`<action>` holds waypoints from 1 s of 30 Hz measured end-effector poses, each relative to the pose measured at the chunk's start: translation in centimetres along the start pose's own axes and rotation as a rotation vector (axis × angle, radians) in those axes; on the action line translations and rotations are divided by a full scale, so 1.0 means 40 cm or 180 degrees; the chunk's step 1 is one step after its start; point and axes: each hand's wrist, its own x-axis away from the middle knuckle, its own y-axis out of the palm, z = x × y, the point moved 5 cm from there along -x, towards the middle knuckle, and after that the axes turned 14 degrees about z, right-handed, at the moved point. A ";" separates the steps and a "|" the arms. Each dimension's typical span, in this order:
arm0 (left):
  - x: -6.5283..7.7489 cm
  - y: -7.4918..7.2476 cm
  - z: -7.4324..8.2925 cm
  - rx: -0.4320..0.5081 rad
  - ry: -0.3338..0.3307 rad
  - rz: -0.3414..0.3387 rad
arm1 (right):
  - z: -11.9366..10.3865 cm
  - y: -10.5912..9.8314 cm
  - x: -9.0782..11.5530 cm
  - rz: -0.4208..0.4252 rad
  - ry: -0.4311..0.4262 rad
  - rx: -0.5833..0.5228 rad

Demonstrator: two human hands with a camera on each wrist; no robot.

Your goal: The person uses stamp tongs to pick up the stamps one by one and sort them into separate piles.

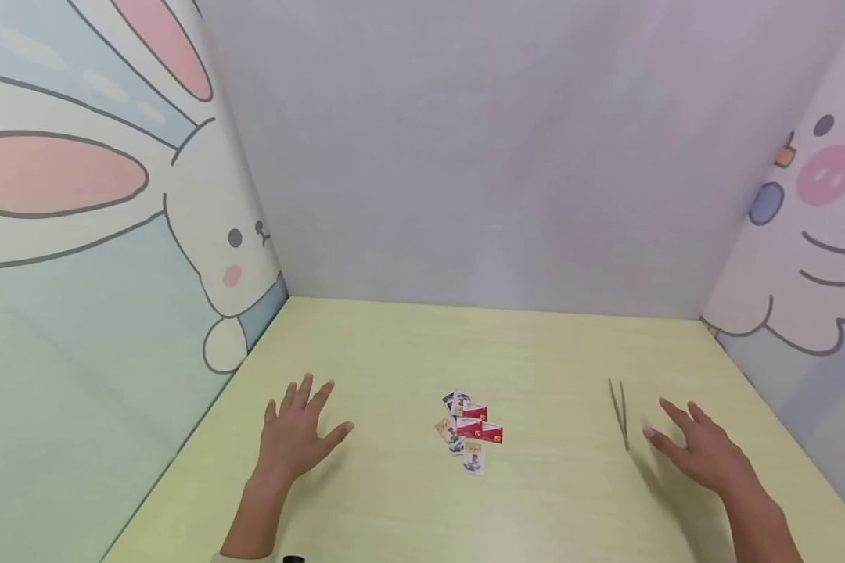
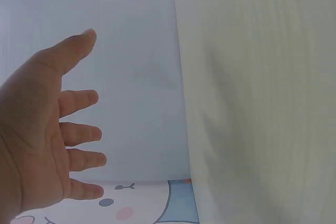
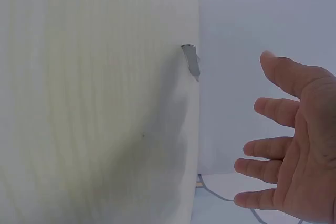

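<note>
Over the left part of the table, my left hand (image 1: 292, 438) is spread with fingers apart and holds nothing. My right hand (image 1: 700, 450) hovers at the right with its fingers extended, also holding nothing. Just left of it lie metal tweezers (image 1: 621, 414), their tips pointing away from me. The tweezers (image 3: 191, 61) also show in the right wrist view, beyond the thumb. Between the hands, a loose cluster of small printed cards lies flat, some overlapping. Red-and-white cards (image 1: 469, 427) lie at its right, and a pale card with a picture (image 1: 474, 457) lies nearest me.
The pale yellow wooden table (image 1: 394, 344) meets a plain grey-lilac back wall (image 1: 479, 156). A rabbit-printed panel (image 1: 204, 195) stands along the left edge, another cartoon panel (image 1: 817, 258) along the right. A small black object (image 1: 293, 559) shows at the bottom edge.
</note>
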 end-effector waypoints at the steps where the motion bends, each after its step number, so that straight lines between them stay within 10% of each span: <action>1: -0.001 -0.002 0.005 0.0034 0.0029 0.0051 | -0.002 0.000 0.001 0.0034 -0.0028 -0.0086; 30: -0.021 0.025 0.092 0.0463 0.0367 0.0069 | -0.032 0.052 0.007 0.0080 0.0360 -0.1074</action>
